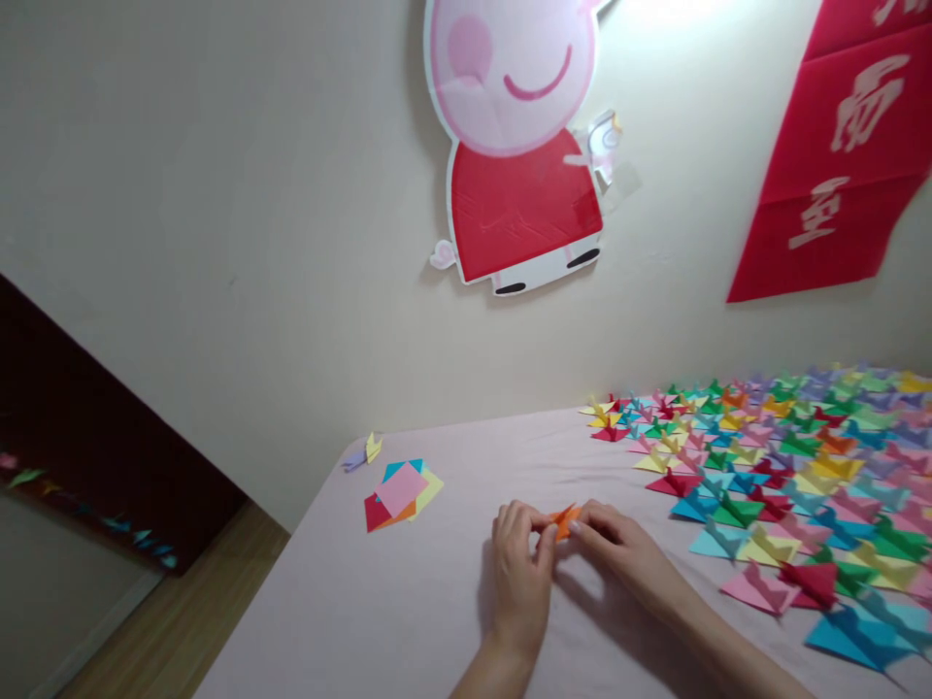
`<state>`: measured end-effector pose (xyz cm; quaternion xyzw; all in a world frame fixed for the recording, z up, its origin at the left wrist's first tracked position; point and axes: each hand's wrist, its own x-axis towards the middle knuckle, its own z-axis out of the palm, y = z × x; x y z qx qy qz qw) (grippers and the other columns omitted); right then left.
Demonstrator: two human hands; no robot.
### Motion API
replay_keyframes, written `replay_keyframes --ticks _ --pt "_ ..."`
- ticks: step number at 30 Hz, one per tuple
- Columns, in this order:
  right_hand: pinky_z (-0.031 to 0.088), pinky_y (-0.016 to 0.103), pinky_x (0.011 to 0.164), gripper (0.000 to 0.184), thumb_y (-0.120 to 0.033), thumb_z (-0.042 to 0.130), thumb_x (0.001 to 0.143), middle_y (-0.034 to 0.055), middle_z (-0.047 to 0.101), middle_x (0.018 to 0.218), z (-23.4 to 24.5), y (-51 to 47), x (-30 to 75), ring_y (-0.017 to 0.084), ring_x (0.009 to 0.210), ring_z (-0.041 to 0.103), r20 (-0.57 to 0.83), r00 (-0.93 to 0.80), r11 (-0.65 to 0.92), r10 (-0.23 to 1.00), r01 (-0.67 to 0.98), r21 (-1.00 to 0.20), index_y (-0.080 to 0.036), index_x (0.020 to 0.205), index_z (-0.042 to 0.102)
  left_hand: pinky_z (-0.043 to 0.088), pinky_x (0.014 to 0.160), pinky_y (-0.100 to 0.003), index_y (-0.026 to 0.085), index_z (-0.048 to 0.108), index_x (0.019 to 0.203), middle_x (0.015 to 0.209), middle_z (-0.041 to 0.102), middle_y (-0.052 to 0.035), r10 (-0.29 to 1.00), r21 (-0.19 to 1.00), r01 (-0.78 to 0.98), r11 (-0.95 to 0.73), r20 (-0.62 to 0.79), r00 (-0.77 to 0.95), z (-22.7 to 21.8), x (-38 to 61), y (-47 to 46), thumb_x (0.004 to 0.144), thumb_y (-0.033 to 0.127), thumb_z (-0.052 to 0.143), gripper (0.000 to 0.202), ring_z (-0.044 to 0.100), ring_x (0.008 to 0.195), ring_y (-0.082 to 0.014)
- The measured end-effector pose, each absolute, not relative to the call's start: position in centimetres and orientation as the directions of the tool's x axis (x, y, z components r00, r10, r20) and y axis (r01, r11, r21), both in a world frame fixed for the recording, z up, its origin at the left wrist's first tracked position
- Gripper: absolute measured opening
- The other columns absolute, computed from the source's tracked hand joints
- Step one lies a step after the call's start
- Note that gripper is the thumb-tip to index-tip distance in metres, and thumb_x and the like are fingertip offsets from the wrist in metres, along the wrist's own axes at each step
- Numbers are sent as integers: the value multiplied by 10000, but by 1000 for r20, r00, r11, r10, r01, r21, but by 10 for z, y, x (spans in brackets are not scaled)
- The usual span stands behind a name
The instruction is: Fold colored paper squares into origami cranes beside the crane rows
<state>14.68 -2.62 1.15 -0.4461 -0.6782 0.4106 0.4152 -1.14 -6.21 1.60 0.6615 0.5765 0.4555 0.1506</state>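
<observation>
Just over the middle of the pale pink tabletop, an orange piece of folded origami paper is pinched between both hands. My left hand has its fingers closed on the left side of the paper. From the right, the thumb and fingers of my right hand grip the other side. Part of the orange paper is hidden by the fingertips, and a small pointed fold sticks up at its top.
Many folded paper cranes in mixed colours cover the right side of the table. Loose square paper sheets lie in a fanned pile at the left, near two small folded pieces. Behind stands a wall with a pig cutout and a red banner.
</observation>
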Motion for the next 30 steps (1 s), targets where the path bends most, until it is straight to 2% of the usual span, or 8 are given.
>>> replay_keyframes --ticks 3,6,12,18,24,30 --pt "449 342 612 391 -574 612 823 14 590 681 8 -31 135 192 649 535 189 -238 229 953 150 -962 -218 664 639 421 773 -313 206 546 770 828 604 1 874 706 626 -331 479 -79 14 -10 -63 895 84 572 177 560 838 -189" --pt "464 349 648 376 -567 612 826 22 605 721 5 -32 135 203 693 560 210 -197 232 958 94 -968 -221 682 637 428 781 -316 208 554 777 832 613 3 876 722 606 -335 476 -83 12 -9 -63 886 82 590 170 563 843 -188" --pt "482 384 802 320 -511 559 883 54 653 880 5 -31 140 241 873 606 255 -198 283 946 127 -951 -228 798 681 447 826 -333 235 628 924 930 645 -4 946 789 576 -213 314 -80 17 -7 -66 889 120 592 126 576 924 -198" --pt "495 354 684 307 -535 640 815 33 654 839 4 -31 138 213 753 601 184 -150 195 972 68 -978 -241 898 665 441 795 -307 225 631 890 902 623 0 976 859 491 -145 205 -70 15 -7 -65 896 157 562 98 571 869 -179" --pt "494 361 674 385 -593 699 754 25 660 706 7 -31 139 209 694 606 111 -203 101 973 -61 -993 -211 730 651 414 762 -277 217 633 887 876 609 6 984 886 438 -152 175 -13 5 -10 -61 891 224 585 49 542 828 -165" --pt "471 341 672 383 -571 724 743 20 649 695 8 -33 139 191 681 586 106 -228 88 968 -87 -992 -194 735 656 386 735 -277 207 608 734 781 572 9 991 895 428 -121 135 -1 9 -12 -59 890 304 602 184 522 786 -170"
